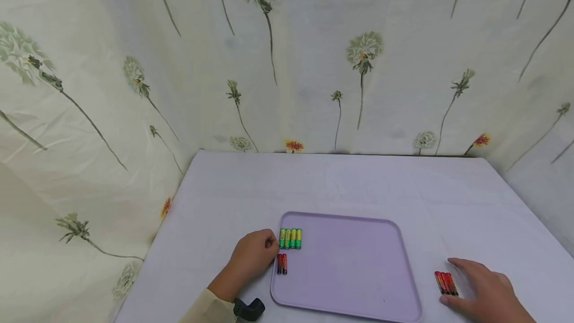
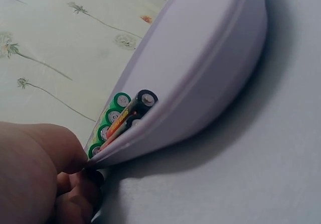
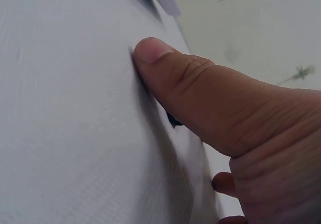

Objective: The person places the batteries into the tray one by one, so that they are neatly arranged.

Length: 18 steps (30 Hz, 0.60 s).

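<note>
A lilac tray lies on the table. My left hand grips its left rim, thumb and curled fingers meeting at the edge in the left wrist view. Just inside that rim, several green batteries stand in a side-by-side row. Below them are two red-and-black batteries. Right of the tray, several more red-and-black batteries lie together on the cloth. My right hand is spread beside this group, thumb and fingers apart. In the right wrist view the thumb hides nearly all of them.
A pale cloth covers the table. Behind and at the sides hangs a curtain printed with dandelions. A black band is at the left wrist, near the tray's lower left corner.
</note>
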Available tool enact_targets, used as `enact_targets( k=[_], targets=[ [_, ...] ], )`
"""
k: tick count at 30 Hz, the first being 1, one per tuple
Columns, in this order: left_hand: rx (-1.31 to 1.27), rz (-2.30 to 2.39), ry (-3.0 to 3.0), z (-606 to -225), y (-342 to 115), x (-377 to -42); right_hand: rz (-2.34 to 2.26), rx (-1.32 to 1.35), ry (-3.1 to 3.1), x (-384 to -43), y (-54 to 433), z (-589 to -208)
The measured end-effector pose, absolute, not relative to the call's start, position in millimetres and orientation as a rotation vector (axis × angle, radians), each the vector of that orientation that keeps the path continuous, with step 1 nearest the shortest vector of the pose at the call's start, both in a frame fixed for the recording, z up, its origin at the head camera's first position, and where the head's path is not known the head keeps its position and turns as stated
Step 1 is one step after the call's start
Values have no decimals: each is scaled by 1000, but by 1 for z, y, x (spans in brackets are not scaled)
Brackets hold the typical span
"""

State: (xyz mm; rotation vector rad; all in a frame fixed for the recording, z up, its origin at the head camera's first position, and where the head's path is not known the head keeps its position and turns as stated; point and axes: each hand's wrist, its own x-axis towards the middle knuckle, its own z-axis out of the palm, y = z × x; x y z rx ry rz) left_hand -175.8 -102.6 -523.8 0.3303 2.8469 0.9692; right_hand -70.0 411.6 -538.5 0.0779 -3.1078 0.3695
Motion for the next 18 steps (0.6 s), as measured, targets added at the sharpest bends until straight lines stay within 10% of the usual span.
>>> enact_targets(
  k=[18],
  targets=[
    [333, 954, 2856, -530, -103, -177, 412, 127, -3042, -63, 411, -545]
  ],
)
